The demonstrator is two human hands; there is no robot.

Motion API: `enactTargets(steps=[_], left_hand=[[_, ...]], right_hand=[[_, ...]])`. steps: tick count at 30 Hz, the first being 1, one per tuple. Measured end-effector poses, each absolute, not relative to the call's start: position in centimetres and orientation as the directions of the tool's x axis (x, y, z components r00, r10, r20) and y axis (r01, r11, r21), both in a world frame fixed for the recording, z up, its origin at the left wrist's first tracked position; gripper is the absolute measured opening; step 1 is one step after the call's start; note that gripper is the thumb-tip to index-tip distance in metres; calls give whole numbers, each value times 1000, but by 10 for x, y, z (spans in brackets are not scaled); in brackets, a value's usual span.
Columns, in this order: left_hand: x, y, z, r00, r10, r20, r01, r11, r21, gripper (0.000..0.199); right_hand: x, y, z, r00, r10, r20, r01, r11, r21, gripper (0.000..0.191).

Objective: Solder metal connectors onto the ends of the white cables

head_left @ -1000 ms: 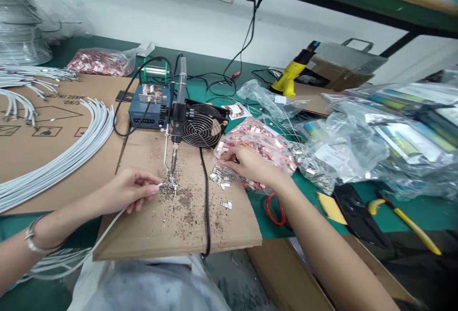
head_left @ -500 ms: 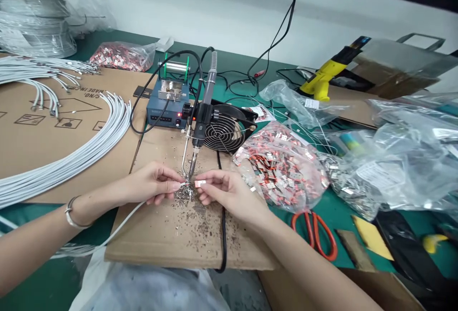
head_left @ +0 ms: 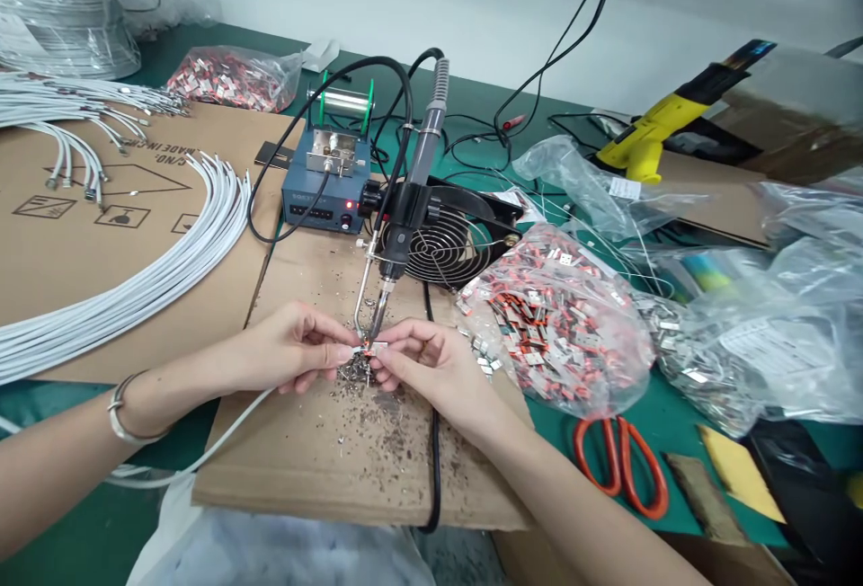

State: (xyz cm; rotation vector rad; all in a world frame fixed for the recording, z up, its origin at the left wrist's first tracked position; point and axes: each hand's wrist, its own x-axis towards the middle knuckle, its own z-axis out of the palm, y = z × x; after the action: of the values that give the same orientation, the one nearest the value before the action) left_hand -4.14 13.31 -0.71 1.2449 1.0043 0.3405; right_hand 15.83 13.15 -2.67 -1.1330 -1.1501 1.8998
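Cable of slim white plastic [head_left: 235, 427]: gripped near its end between thumb and fingers of the left hand [head_left: 297, 352], close by the tip of a tilted grey soldering iron [head_left: 419, 159]. Pinched a small flat pale connector [head_left: 379, 347] in the right hand [head_left: 431, 370], same spot; could not tell contact. Saw dark crumbs [head_left: 401, 433] on brown cardboard [head_left: 303, 451] below, a blue box-shaped soldering station [head_left: 316, 198] behind.

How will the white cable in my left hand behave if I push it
The cable will probably bend springily rather than go limp, given its smooth curve below your left hand. It looks thin, so it's likely light. Looking round and smooth, it might slide or roll.
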Motion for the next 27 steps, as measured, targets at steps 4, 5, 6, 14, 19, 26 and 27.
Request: enactTargets(steps=[4, 5, 6, 14, 19, 26, 27], left_hand=[[-41, 132, -5, 562, 690, -457, 298, 346, 890, 31], [-41, 132, -5, 555, 692, -462, 296, 356, 887, 31], [-41, 132, -5, 546, 694, -470, 292, 368, 883, 30], [-41, 131, -7, 530, 706, -470, 250, 399, 882, 28], [-40, 130, -5, 521, 704, -482, 219, 436, 873, 26], [-39, 130, -4, 539, 687, -488, 171, 478, 862, 24], [-40, 130, -4, 545, 685, -483, 153, 485, 861, 23]], right_hand=[[158, 131, -24, -403, 840, -363, -65, -422, -904, 23], [158, 131, -24, -400, 841, -365, -66, -424, -903, 24], [158, 131, -24, -399, 840, -367, -67, -426, -902, 24], [158, 131, -27, -393, 847, -357, -48, -406, -912, 25], [159, 130, -25, -398, 847, -352, -46, -402, -914, 25], [161, 131, -24, -434, 843, -317, -98, -394, -914, 20], [162, 131, -24, -440, 843, -310, -105, -391, -914, 19]])
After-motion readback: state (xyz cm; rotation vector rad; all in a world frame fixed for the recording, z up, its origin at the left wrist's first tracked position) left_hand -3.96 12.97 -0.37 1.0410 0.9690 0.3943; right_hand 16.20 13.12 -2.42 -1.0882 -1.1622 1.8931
